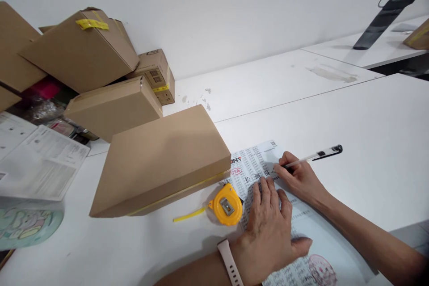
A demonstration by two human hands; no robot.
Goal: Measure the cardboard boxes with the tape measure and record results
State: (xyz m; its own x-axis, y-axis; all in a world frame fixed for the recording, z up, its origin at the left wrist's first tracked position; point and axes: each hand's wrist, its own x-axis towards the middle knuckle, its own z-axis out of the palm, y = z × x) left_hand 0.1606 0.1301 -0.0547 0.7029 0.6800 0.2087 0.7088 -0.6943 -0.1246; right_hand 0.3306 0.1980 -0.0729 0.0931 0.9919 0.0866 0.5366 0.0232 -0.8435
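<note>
My right hand (303, 178) grips a pen (313, 157) with a clear barrel and black clip, its tip down at the paper. Under both hands lies a printed sheet (246, 156), covered in dense rows of handwritten-looking characters, with a red oval mark and a round red stamp. My left hand (270, 221) rests flat on this sheet, fingers stretched out and thumb apart. Just left of that hand sits a yellow tape measure (228, 204), a short length of its blade pulled out. Beside it is a closed cardboard box (164, 156), touching or overlapping the sheet's left edge.
Several cardboard boxes (83, 49) are piled at the back left against the wall. Printed papers (43, 161) and a pale green patterned object (31, 223) lie at the left edge. A dark bottle (378, 24) stands at the far right on the white table (368, 116).
</note>
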